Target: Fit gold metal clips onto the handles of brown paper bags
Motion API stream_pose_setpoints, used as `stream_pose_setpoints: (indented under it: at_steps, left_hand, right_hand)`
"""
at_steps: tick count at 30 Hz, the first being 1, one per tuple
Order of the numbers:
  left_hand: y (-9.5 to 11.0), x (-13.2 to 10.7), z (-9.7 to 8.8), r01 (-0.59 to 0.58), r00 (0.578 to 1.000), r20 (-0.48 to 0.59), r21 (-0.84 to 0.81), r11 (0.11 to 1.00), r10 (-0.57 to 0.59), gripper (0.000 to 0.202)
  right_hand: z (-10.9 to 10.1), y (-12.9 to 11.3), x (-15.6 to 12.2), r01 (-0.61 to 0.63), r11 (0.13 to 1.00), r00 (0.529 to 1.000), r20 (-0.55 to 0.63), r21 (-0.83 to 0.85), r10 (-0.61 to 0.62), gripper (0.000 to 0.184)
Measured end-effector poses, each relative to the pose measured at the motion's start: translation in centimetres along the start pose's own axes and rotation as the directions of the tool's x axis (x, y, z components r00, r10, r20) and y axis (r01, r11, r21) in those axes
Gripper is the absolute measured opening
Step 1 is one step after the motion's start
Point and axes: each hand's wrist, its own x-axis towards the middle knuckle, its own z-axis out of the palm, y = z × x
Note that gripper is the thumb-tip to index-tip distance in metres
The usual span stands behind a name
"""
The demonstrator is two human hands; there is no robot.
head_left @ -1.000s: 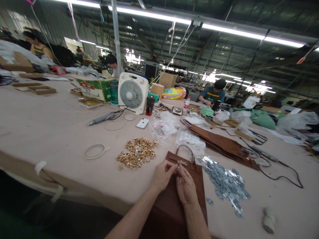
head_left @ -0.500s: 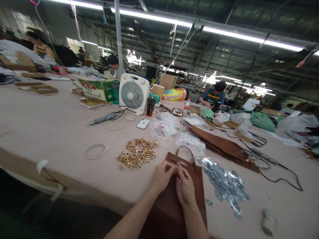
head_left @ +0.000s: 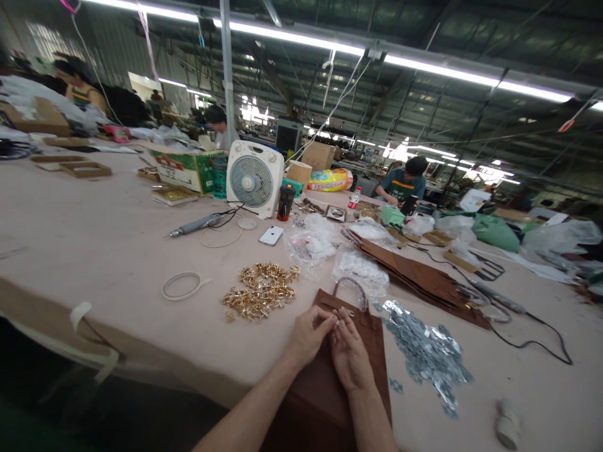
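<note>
A brown leather handbag (head_left: pixel 372 355) lies on the table under my hands, its handle wrapped in clear film. A small gold metal plate (head_left: pixel 348 311) sits near its top edge. My left hand (head_left: pixel 307 336) is closed in a pinch above the bag, thumb and forefinger together. My right hand (head_left: pixel 351 359) meets it at the fingertips, palm partly turned up and fingers lightly bent. Whatever is between the fingertips is too small to name. Left of the bag is a pile of gold metal studs (head_left: pixel 259 292); to its right, a heap of flat silvery metal pieces (head_left: pixel 426 351).
Farther back are a phone (head_left: pixel 271 235), a box fan (head_left: pixel 254 179), a dark tumbler (head_left: pixel 285 202) and clear plastic bags (head_left: pixel 313 238). Brown leather pieces (head_left: pixel 419 273) lie back right. A corded grey tool (head_left: pixel 195 225) and tape roll (head_left: pixel 181 286) are left. Co-workers sit beyond.
The fingers of my right hand have straightened somewhat, and its palm shows more. My left hand keeps its pinch in nearly the same place. The bag stays put.
</note>
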Motion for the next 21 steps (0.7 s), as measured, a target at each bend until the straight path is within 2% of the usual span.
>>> stream_pose_setpoints:
  at_steps: [4,7,9,12,14,17,21]
  left_hand:
    - [-0.4,0.3,-0.2,0.066,0.996,0.073,-0.109,0.992,-0.058,0.034]
    - [-0.4,0.5,-0.4,0.111,0.99,0.112,-0.19,0.976,-0.091,0.038]
    - [-0.2,0.6,-0.5,0.115,0.99,0.103,-0.215,0.97,-0.094,0.04]
    - [0.1,0.6,-0.5,0.112,0.993,0.069,-0.221,0.969,-0.099,0.042]
    - [0.1,0.6,-0.6,0.126,0.991,0.066,-0.219,0.968,-0.114,0.043]
    - [0.2,0.5,-0.7,0.149,0.988,0.079,-0.206,0.967,-0.136,0.044]
    - [0.2,0.5,-0.9,0.17,0.984,0.082,-0.202,0.964,-0.156,0.047]
  right_hand:
    - [0.0,-0.1,-0.1,-0.055,0.998,0.997,0.051,0.03,0.053,0.033]
    - [0.0,0.2,0.1,-0.049,0.999,0.999,0.021,0.014,0.049,0.034]
    - [-0.1,0.4,0.4,0.002,1.0,0.999,-0.032,-0.014,-0.003,0.037]
    - [-0.5,0.5,0.5,0.158,0.973,0.977,-0.114,-0.166,-0.178,0.043]
    - [-0.5,0.4,0.4,0.239,0.903,0.951,-0.102,-0.358,-0.292,0.046]
    - [-0.3,-0.1,-0.2,0.316,0.745,0.928,0.03,-0.588,-0.371,0.044]
    - [0.5,-0.6,-0.8,0.423,0.622,0.894,0.194,-0.659,-0.403,0.036]
